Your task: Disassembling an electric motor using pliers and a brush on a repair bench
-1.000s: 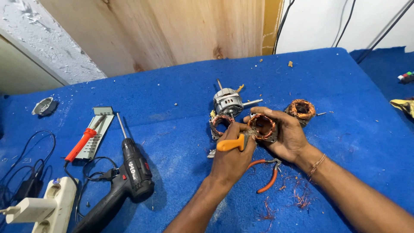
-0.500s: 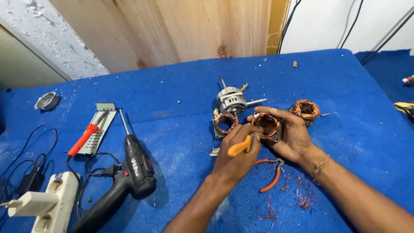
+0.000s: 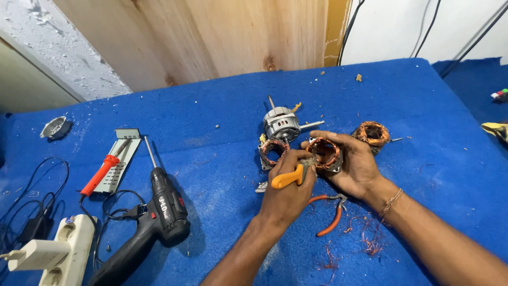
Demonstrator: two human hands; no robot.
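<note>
the right hand (image 3: pixel 355 165) is closed around a copper-wound stator (image 3: pixel 324 153), fingers curled over its top and far side so the winding ring faces up between them, held just above the blue cloth-covered table (image 3: pixel 211 122). the left hand (image 3: pixel 288 191) is wrapped tight on the orange handle of a small tool (image 3: pixel 287 179), its working end pressed in against the near edge of the held stator; the tip itself is hidden between the fingers, so it may be a blade or a driver, hard to say. just left of the hands a second copper winding (image 3: pixel 273 152) lies on the cloth, and behind it stands a grey motor body (image 3: pixel 282 124) with its shaft sticking out to the right. a third copper coil (image 3: pixel 372 133) sits to the right, near the right hand's knuckles. orange-handled pliers (image 3: pixel 330 213) lie on the cloth under the right wrist, with scraps of copper wire (image 3: pixel 370 244) scattered beside them. well off to the left rest a black cordless drill (image 3: pixel 153 222), a red-handled soldering iron (image 3: pixel 103 172) on a metal stand, and a white power strip (image 3: pixel 55 251) at the table's edge.
</note>
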